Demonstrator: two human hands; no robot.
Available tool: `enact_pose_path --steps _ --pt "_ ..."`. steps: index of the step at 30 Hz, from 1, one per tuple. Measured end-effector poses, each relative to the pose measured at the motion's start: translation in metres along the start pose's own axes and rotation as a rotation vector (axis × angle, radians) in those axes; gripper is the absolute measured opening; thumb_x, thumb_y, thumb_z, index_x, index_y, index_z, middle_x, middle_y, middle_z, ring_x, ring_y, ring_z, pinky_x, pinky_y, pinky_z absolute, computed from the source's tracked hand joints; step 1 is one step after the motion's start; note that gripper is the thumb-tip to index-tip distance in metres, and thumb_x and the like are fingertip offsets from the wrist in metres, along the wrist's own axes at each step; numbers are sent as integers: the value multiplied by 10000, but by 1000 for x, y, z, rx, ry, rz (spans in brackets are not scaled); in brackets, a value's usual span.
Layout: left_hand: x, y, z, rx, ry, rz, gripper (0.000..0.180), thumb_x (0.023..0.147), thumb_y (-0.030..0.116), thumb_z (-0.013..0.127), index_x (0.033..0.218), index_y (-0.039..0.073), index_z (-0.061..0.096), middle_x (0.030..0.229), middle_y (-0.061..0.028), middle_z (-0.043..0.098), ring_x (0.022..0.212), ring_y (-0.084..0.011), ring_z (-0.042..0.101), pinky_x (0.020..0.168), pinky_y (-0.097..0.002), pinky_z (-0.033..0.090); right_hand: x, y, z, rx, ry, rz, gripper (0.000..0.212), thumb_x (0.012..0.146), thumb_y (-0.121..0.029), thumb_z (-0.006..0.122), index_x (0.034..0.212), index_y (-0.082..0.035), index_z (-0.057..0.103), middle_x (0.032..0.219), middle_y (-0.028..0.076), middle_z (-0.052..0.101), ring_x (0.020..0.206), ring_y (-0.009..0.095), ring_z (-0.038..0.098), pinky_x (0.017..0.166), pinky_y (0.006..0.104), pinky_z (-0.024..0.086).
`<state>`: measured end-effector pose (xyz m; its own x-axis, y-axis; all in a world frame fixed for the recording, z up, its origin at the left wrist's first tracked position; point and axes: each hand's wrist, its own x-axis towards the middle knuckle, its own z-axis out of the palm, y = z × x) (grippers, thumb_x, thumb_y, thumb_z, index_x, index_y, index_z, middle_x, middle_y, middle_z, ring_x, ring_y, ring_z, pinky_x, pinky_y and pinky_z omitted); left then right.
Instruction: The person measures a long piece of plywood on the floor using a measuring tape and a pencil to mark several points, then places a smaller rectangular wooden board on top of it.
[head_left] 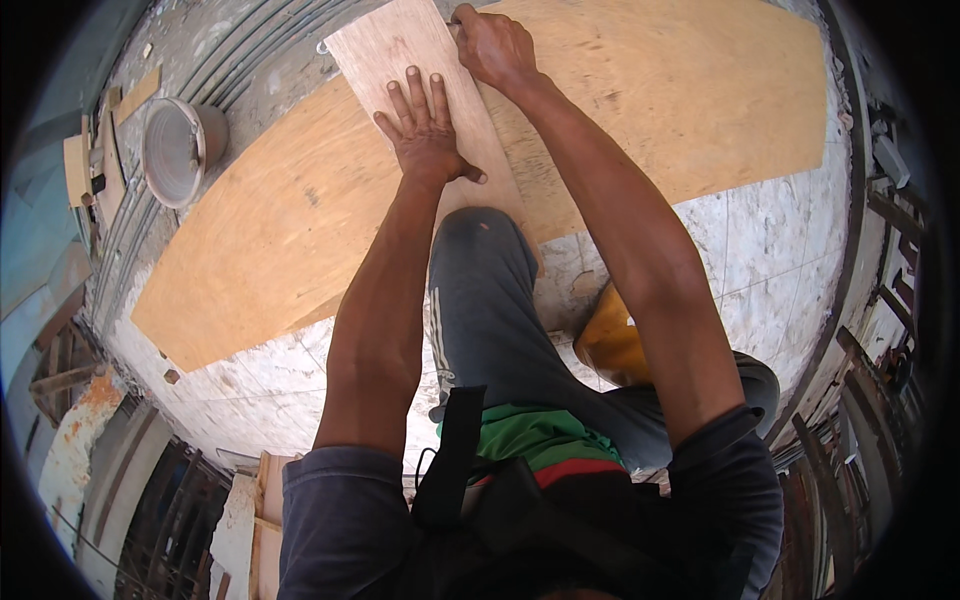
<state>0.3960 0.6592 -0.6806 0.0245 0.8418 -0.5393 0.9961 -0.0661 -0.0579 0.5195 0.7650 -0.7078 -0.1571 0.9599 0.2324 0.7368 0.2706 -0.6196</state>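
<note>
A narrow pale wooden board (385, 45) lies across a large sheet of tan plywood (680, 95). My left hand (428, 135) presses flat on the board with its fingers spread. At the board's right edge, my right hand (497, 50) is closed, fingers curled. A small dark bit shows by its fingertips, too little to name. My left knee (485, 235) bears on or close to the near end of the board.
A white worktop (765, 225) with grid lines lies under the plywood. To the left stands a round plastic bucket (180, 150) beside long thin pipes (225, 85). A yellow object (612, 340) sits by my right forearm. Scrap timber (865, 370) crowds the right side.
</note>
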Motion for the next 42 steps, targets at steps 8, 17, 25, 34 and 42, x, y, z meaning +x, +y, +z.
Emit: enact_pose_path --steps 8,17,25,34,42 --pt "2 -2 6 3 42 24 1709 348 702 898 1579 37 -84 1622 -260 -180 1472 -494 -206 1102 -745 55 14 0 11 -130 101 -132 149 839 -120 551 937 -38 628 700 199 645 678 390 649 611 505 517" --pt "1 -1 8 -18 53 14 1658 376 663 910 1594 81 -53 1644 -212 -150 1486 -472 -188 1111 -738 47 18 3 10 -190 3 -276 126 797 -121 586 900 -51 608 734 170 641 713 353 651 642 482 511" --pt "2 0 5 12 9 29 1683 387 678 904 1576 43 -102 1616 -270 -187 1474 -504 -187 1099 -748 69 -51 -9 -21 -196 -332 -50 168 812 -128 615 967 -65 597 690 189 668 655 365 681 570 466 530" --pt "0 2 5 42 18 20 1676 405 680 901 1574 50 -122 1614 -267 -199 1473 -502 -191 1102 -746 59 -272 4 -50 -32 -536 80 189 822 -101 575 1008 -70 572 619 169 618 613 389 643 523 478 481" --pt "-1 1 2 44 6 5 1677 408 678 904 1573 54 -128 1616 -265 -194 1476 -496 -186 1107 -742 59 -320 20 -95 -92 -1025 144 159 854 -122 554 989 -42 580 751 213 670 738 414 671 630 520 518"
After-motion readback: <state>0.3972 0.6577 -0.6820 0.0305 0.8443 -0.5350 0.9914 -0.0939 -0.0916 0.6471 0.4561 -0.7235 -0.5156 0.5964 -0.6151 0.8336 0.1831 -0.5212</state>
